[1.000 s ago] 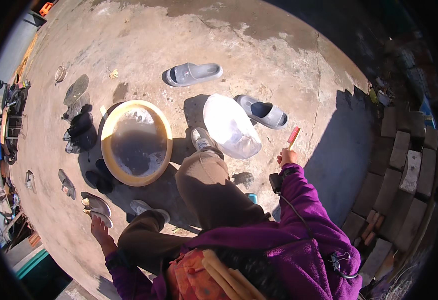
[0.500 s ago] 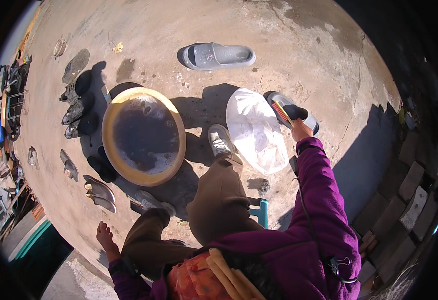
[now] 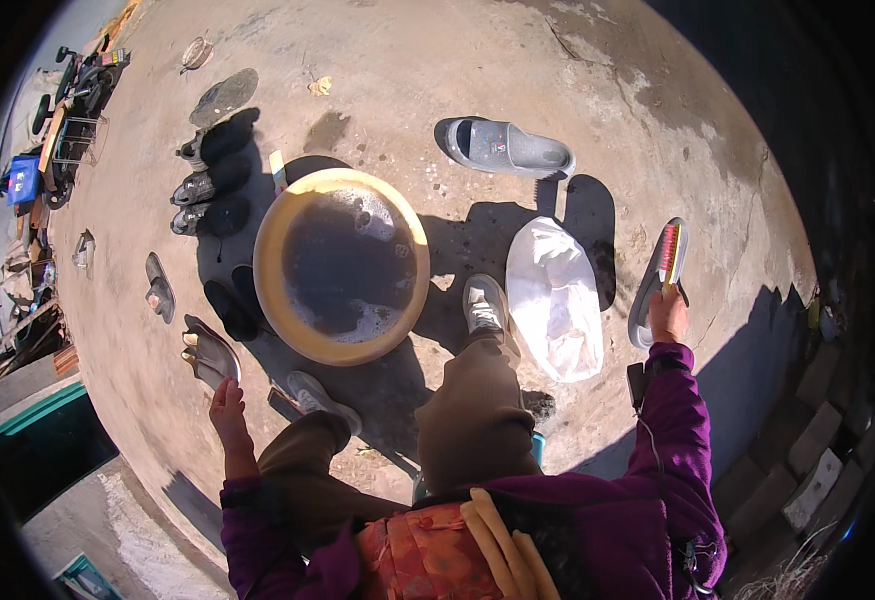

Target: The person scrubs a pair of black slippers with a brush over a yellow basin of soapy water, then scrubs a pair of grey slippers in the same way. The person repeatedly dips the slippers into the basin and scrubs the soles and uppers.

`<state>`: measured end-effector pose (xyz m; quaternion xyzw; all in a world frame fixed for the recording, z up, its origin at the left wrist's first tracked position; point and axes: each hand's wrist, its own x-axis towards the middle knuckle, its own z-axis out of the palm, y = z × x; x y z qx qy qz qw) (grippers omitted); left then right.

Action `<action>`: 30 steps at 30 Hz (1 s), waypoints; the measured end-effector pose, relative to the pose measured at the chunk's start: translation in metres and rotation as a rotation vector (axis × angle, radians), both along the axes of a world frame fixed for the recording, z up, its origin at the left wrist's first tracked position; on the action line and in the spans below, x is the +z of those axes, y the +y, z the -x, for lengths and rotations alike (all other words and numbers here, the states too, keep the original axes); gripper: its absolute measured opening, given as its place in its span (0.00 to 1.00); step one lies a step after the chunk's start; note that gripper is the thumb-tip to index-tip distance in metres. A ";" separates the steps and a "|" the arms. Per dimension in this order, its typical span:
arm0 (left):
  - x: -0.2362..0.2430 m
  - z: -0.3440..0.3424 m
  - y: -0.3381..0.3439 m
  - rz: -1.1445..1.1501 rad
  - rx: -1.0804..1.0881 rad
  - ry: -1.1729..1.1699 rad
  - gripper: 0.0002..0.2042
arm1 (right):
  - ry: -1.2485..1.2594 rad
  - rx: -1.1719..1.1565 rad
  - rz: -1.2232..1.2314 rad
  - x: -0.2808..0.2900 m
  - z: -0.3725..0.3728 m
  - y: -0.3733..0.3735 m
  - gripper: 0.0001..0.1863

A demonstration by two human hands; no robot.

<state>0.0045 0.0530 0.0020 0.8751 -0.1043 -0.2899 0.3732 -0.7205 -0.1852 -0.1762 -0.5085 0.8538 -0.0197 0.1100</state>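
My right hand [image 3: 669, 315] is closed around a scrub brush [image 3: 671, 250] with red bristles turned upward, and around the near end of a grey slipper [image 3: 647, 290] alongside it. The slipper seems lifted, since a slipper-shaped shadow lies apart from it. My left hand [image 3: 228, 405] hovers with nothing visible in it, fingers loosely bent, its tips overlapping a brown slipper [image 3: 213, 358] in the picture. Between my arms and ahead stands a yellow basin [image 3: 267, 260] of dark, sudsy water. A matching grey slipper [image 3: 508, 148] lies beyond it on the right.
A crumpled white plastic bag [image 3: 558, 310] lies beside my right shoe [image 3: 485, 303]. Several dark shoes [image 3: 196, 187] line the ground left of the basin, with another slipper [image 3: 160, 288] nearby. Stacked bricks [image 3: 808, 440] edge the right side. Part of a teal stool [image 3: 538, 447] shows beside my leg.
My right hand has picked up the near grey slipper together with the brush and shifted right. My left hand has risen, its fingers less spread. The view has swung left.
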 end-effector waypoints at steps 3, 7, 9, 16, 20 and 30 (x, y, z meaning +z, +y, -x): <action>0.004 0.030 -0.017 0.088 -0.049 0.072 0.23 | -0.063 0.235 0.076 0.049 -0.062 -0.029 0.16; 0.017 0.063 -0.037 0.160 -0.159 0.326 0.29 | -0.404 0.927 0.254 0.118 -0.202 -0.040 0.14; 0.025 0.074 -0.042 0.214 -0.189 0.476 0.31 | -0.558 1.252 0.318 0.150 -0.276 -0.033 0.12; 0.026 0.063 -0.038 0.502 -0.197 0.977 0.32 | -0.395 1.949 0.258 0.167 -0.442 -0.002 0.07; -0.024 0.048 -0.033 0.267 -0.047 0.801 0.26 | -0.326 2.003 0.094 0.126 -0.479 0.005 0.08; -0.153 0.032 -0.022 0.117 -0.080 0.033 0.17 | -0.442 1.173 -0.325 0.023 -0.503 -0.040 0.33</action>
